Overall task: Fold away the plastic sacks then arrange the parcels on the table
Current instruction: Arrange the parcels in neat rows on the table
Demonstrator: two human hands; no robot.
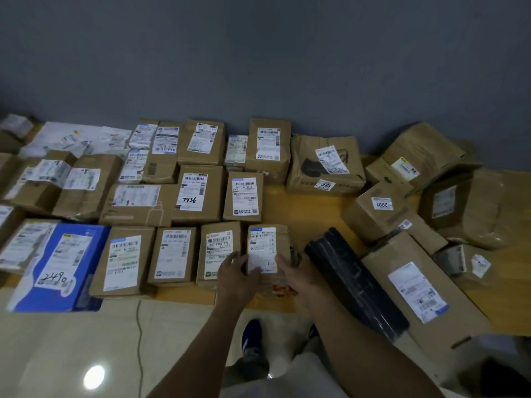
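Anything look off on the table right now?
Yes: right of the neat rows, boxes lie heaped and tilted. The long box overhangs the table's front edge, the black parcel askew against it. The left hand and right hand hold a small parcel.

Handwritten in black marker, 7936 stands on the white label of a brown box [198, 193] in the middle row. Another scrawl, 2490, sits low on the label of the blue parcel [57, 265] at the near edge of the worktop [304, 208]. A small white sticker printed 3008 is on the box with the black logo [324, 165]. The tilted box [379, 214] to its right bears a like sticker, 2001, upside down from here. The flat parcel [219, 251] in the front row has a label line starting 503-P802. The small brown parcel [268, 245] beside it and all other labels carry print too blurred to read.
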